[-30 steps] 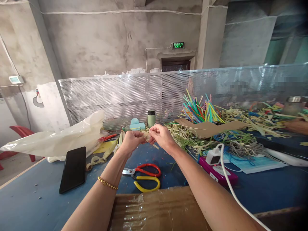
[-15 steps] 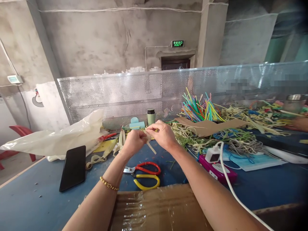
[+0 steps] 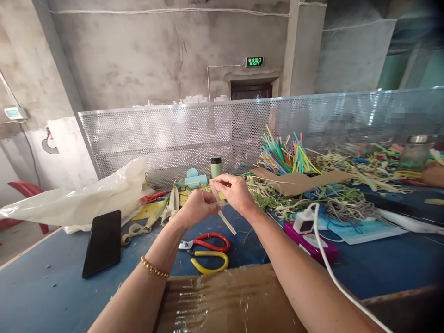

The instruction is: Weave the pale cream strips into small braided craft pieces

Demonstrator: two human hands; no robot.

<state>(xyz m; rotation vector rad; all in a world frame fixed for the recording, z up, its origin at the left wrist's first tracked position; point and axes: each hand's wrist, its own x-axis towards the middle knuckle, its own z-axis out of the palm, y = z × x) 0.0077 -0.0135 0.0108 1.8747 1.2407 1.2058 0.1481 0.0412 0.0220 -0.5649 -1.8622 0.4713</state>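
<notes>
Taped cardboard (image 3: 225,305) lay nearest the person at a blue worktop (image 3: 55,300), and just beyond it rested a pair of scissors (image 3: 208,253), blades to the left, red and yellow handles to the right. Past the scissors, a pale strip (image 3: 227,222) slanted between two bare hands, its long axis running from an upper end, far and to the left, down to a loose end nearer the person and to the right. The left hand (image 3: 197,208) had thumb and fingers together on the strip's middle, while the right hand (image 3: 236,192), its grip pinched on the upper end, sat higher. From the left grip the loose end pointed down and rightward, below the right wrist; along the strip, the left hand was the nearer to it. A short pale tab jutted out beside the left fingers, though whether it belonged to the same piece could not be told. A black phone (image 3: 102,243) lay well to the left and a purple power strip (image 3: 326,249) to the right; farther back, a green bottle (image 3: 216,169) stood upright before a perforated panel (image 3: 166,138)
</notes>
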